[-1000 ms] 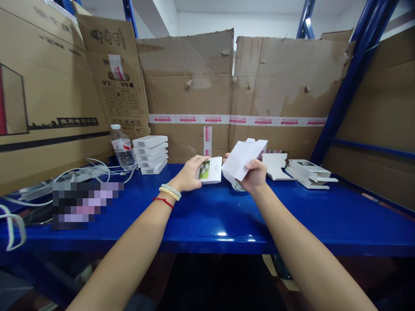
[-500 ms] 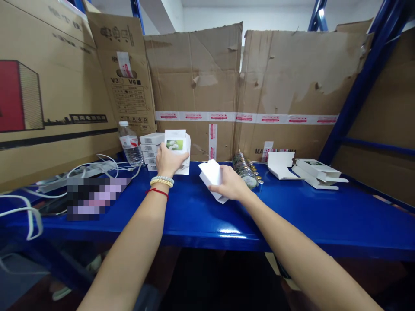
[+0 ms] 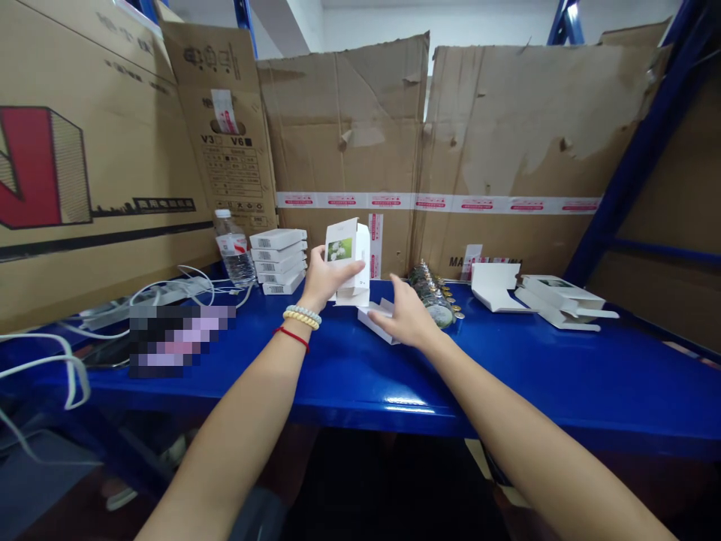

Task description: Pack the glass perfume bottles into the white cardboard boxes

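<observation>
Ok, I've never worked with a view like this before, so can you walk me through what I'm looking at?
There is no robot here: you are seeing a person's two bare hands through one camera worn on the head, looking forward and down. The left hand holds a white cardboard box with a green picture. The right hand, fingers spread, is at a small white open box on the shiny blue surface. Stacked white boxes and a clear plastic bottle stand on the left. To the right are a row of round, shiny objects and more white boxes.
</observation>
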`<move>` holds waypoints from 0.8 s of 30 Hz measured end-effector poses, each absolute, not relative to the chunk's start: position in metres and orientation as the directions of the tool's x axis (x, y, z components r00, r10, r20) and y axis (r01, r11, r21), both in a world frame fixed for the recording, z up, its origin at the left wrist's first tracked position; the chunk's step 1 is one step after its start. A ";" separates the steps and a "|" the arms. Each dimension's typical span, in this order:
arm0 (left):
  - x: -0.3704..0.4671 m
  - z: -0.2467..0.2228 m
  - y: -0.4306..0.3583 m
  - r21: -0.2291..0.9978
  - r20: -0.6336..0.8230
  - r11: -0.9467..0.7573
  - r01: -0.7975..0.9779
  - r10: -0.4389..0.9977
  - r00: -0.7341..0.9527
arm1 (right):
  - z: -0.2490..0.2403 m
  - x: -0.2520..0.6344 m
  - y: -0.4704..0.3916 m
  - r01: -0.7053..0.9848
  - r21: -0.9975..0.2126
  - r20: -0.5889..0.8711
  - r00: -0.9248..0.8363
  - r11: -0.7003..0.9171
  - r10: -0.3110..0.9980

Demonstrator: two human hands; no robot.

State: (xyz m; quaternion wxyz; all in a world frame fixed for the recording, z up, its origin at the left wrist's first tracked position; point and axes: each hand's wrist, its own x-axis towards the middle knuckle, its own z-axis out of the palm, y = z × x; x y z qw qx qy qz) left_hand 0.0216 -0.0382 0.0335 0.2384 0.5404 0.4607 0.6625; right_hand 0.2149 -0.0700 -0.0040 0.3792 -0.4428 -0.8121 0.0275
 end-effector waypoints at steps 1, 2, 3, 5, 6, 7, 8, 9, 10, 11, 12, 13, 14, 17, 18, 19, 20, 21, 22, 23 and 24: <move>0.024 0.033 -0.039 0.856 0.517 -0.484 0.182 0.806 -0.288 | -0.003 0.216 -0.070 0.629 -0.403 0.653 -0.311 0.664 0.691; 0.027 0.033 -0.040 0.848 0.530 -0.498 0.183 0.802 -0.275 | -0.002 0.217 -0.070 0.563 -0.418 0.698 -0.303 0.713 0.648; 0.029 0.033 -0.041 0.841 0.540 -0.508 0.184 0.800 -0.260 | -0.001 0.218 -0.070 0.509 -0.425 0.728 -0.299 0.749 0.617; 0.033 0.033 -0.043 0.833 0.553 -0.526 0.172 0.804 -0.219 | 0.000 0.219 -0.070 0.453 -0.429 0.750 -0.304 0.782 0.587; 0.036 0.033 -0.044 0.832 0.555 -0.533 0.154 0.809 -0.194 | 0.000 0.220 -0.069 0.446 -0.425 0.752 -0.310 0.788 0.581; 0.040 0.033 -0.046 0.836 0.548 -0.534 0.125 0.821 -0.162 | 0.000 0.220 -0.068 0.445 -0.417 0.752 -0.321 0.792 0.576; 0.043 0.033 -0.047 0.848 0.531 -0.524 0.081 0.838 -0.124 | 0.000 0.221 -0.067 0.442 -0.408 0.752 -0.333 0.799 0.569; 0.046 0.033 -0.048 0.863 0.505 -0.505 0.025 0.860 -0.079 | -0.001 0.222 -0.066 0.438 -0.399 0.755 -0.342 0.806 0.560; 0.049 0.033 -0.048 0.877 0.478 -0.479 -0.040 0.878 -0.028 | -0.001 0.222 -0.065 0.433 -0.394 0.759 -0.344 0.811 0.552; 0.051 0.034 -0.049 0.885 0.459 -0.454 -0.105 0.888 0.026 | -0.001 0.223 -0.064 0.430 -0.394 0.765 -0.337 0.812 0.549; 0.052 0.034 -0.049 0.886 0.451 -0.435 -0.164 0.889 0.081 | -0.001 0.225 -0.064 0.430 -0.400 0.768 -0.325 0.810 0.552; 0.052 0.035 -0.050 0.881 0.455 -0.423 -0.211 0.881 0.133 | 0.000 0.226 -0.063 0.430 -0.412 0.767 -0.312 0.803 0.560; 0.052 0.036 -0.051 0.875 0.465 -0.418 -0.244 0.867 0.182 | 0.001 0.227 -0.063 0.430 -0.429 0.761 -0.303 0.795 0.574; 0.045 0.039 -0.055 0.881 0.467 -0.401 -0.252 0.820 0.329 | 0.004 0.232 -0.063 0.409 -0.502 0.717 -0.296 0.762 0.631; 0.042 0.040 -0.057 0.888 0.458 -0.393 -0.239 0.806 0.375 | 0.004 0.233 -0.062 0.389 -0.531 0.702 -0.296 0.753 0.648; 0.039 0.040 -0.059 0.894 0.448 -0.387 -0.227 0.792 0.414 | 0.004 0.235 -0.061 0.359 -0.563 0.688 -0.295 0.744 0.663; 0.036 0.040 -0.060 0.896 0.444 -0.385 -0.221 0.778 0.444 | 0.004 0.236 -0.060 0.319 -0.597 0.674 -0.299 0.737 0.675; 0.033 0.041 -0.061 0.896 0.445 -0.386 -0.222 0.766 0.465 | 0.004 0.237 -0.059 0.271 -0.629 0.661 -0.307 0.728 0.685; 0.030 0.041 -0.063 0.893 0.449 -0.389 -0.226 0.755 0.478 | 0.004 0.237 -0.058 0.218 -0.661 0.647 -0.318 0.718 0.693; 0.028 0.041 -0.064 0.890 0.455 -0.393 -0.229 0.744 0.489 | 0.004 0.238 -0.057 0.162 -0.692 0.635 -0.327 0.704 0.700; 0.026 0.041 -0.065 0.888 0.460 -0.399 -0.230 0.735 0.498 | 0.004 0.238 -0.056 0.108 -0.719 0.625 -0.333 0.687 0.706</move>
